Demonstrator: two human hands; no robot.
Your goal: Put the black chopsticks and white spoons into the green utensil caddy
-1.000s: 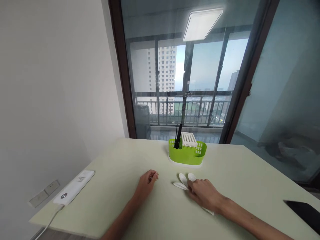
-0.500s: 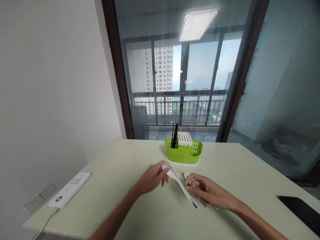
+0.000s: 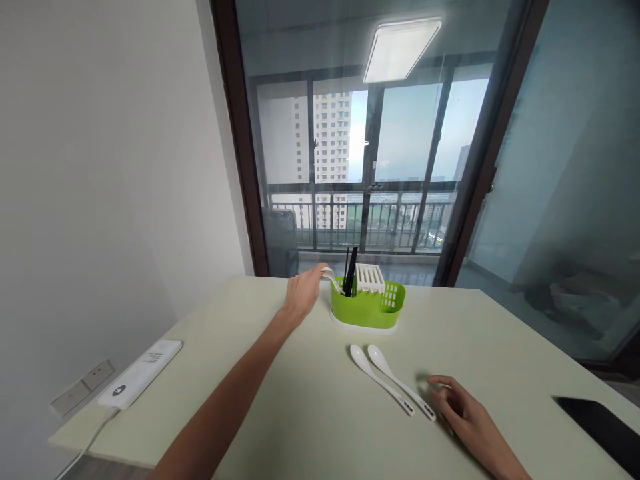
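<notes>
Head view: our left hand [image 3: 301, 298] has carried a white spoon [image 3: 331, 277] from the near worktop [image 3: 280, 373] to the green caddy [image 3: 367, 308], grip closed on it. Our right hand [image 3: 463, 413] rests open beside two remaining spoons [image 3: 387, 377].

caddy [image 3: 367, 311]: lime green, white base
spoons [image 3: 387, 378]: white
chopsticks [image 3: 350, 271]: black
table [image 3: 300, 400]: pale green
power strip [image 3: 140, 373]: white

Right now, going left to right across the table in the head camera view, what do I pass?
White power strip → left hand → green cutlery holder → right hand → black flat thing at the table's right edge.
</notes>
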